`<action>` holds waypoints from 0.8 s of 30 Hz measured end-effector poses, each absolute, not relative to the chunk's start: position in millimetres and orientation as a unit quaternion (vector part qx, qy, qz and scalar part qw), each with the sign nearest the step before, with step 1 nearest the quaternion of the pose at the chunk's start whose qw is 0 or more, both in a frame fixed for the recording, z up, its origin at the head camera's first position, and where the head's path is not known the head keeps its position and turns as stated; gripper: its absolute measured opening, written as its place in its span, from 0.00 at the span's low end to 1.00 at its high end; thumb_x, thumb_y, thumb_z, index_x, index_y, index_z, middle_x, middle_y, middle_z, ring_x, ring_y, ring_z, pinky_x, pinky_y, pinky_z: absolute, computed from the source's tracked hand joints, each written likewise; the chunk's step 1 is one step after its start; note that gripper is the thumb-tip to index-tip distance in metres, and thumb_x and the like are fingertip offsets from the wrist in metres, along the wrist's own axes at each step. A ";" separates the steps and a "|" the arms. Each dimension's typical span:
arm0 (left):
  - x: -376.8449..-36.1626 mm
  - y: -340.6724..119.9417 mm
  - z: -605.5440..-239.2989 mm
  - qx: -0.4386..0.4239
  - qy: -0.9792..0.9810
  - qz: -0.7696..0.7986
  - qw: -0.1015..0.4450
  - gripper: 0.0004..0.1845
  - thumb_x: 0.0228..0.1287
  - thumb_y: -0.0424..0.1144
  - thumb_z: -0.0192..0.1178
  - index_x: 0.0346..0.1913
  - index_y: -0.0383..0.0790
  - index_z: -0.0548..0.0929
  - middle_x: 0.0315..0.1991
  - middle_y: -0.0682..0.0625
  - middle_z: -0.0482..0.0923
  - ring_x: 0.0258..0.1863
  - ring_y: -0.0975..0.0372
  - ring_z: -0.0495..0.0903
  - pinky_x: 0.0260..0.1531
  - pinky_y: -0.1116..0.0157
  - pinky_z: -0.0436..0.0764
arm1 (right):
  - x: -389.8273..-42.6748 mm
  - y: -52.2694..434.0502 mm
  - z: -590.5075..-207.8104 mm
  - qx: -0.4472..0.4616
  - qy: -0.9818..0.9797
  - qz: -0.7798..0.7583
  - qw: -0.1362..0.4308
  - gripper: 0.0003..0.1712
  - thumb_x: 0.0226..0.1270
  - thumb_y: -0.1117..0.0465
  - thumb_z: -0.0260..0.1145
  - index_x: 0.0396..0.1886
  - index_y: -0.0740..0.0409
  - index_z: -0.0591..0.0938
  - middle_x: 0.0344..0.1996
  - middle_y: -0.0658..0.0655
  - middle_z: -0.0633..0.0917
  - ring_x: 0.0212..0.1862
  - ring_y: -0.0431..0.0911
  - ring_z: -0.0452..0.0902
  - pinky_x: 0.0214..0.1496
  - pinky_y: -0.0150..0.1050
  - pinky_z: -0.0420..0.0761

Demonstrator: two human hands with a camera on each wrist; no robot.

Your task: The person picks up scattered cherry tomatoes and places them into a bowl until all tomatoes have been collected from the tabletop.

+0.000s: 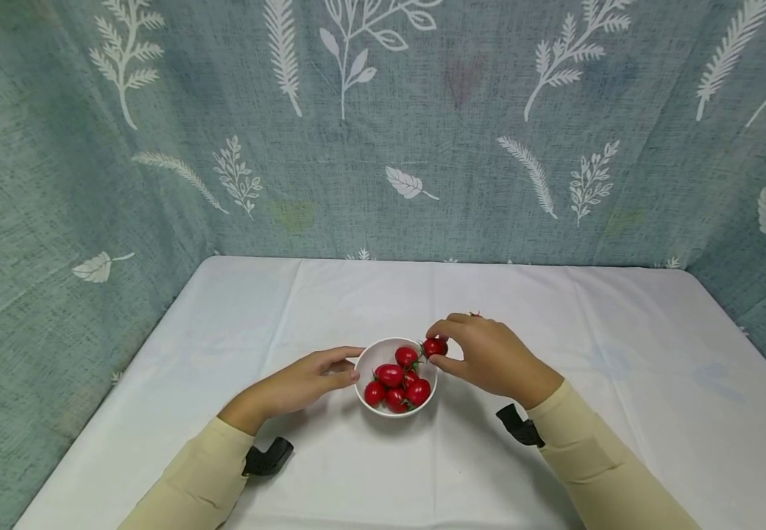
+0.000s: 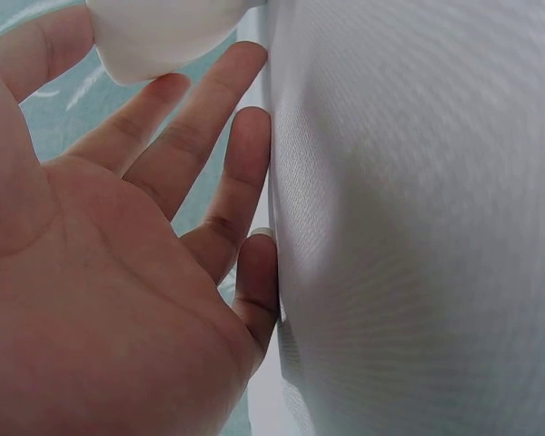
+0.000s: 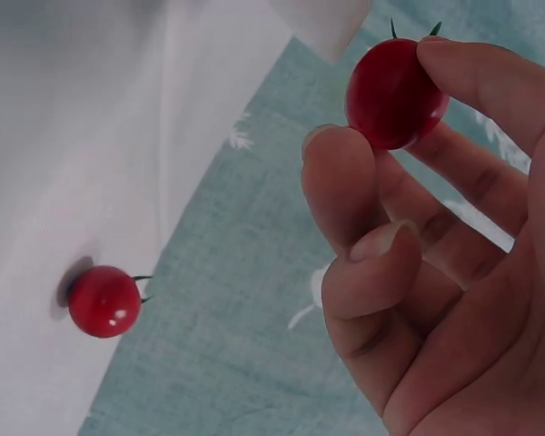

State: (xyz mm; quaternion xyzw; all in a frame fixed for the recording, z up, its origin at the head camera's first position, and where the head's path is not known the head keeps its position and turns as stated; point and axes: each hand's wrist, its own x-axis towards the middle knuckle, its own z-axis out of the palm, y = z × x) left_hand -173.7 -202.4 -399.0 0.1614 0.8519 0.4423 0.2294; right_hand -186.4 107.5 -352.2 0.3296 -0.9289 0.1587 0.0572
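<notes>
A white bowl (image 1: 396, 414) holds several red cherry tomatoes (image 1: 391, 375) with green stems. My left hand (image 1: 299, 380) touches the bowl's left side with thumb and forefinger, its other fingers loosely extended in the left wrist view. Over the bowl's right rim, my right hand (image 1: 488, 361) pinches a cherry tomato (image 1: 435, 347) between thumb and fingertips. That tomato (image 3: 395, 95) shows its green stem in the right wrist view. Another cherry tomato (image 3: 104, 302) lies on the table there; in the head view my right hand hides most of it.
A white cloth (image 1: 330, 294) covers the table. Blue-green curtains (image 1: 356, 184) with white leaf prints hang behind it and at both sides. Black wrist mounts (image 1: 268, 458) are on both of my sleeves.
</notes>
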 end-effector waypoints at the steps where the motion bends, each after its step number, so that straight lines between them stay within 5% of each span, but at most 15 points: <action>1: -173.8 -202.5 -399.2 0.162 0.852 0.442 0.230 0.28 0.74 0.54 0.55 0.73 0.52 0.69 0.58 0.49 0.80 0.61 0.55 0.74 0.63 0.44 0.69 | -185.8 106.9 -352.3 0.332 -0.928 0.158 0.058 0.13 0.63 0.51 0.73 0.46 0.44 0.86 0.39 0.43 0.85 0.36 0.38 0.79 0.46 0.44 0.82; 7: -174.4 -202.8 -400.6 0.165 0.851 0.443 0.230 0.28 0.74 0.54 0.55 0.73 0.52 0.70 0.57 0.49 0.80 0.61 0.56 0.74 0.63 0.44 0.70 | -182.1 103.7 -353.3 0.341 -0.925 0.159 0.058 0.14 0.62 0.52 0.74 0.47 0.45 0.86 0.42 0.44 0.85 0.36 0.37 0.80 0.35 0.32 0.78; 24: -174.0 -202.7 -399.0 0.165 0.851 0.443 0.230 0.28 0.74 0.54 0.55 0.73 0.51 0.70 0.58 0.49 0.80 0.62 0.55 0.74 0.64 0.44 0.69 | -177.3 95.8 -357.0 0.362 -0.915 0.175 0.037 0.18 0.63 0.52 0.74 0.52 0.48 0.85 0.47 0.48 0.87 0.41 0.42 0.85 0.40 0.33 0.82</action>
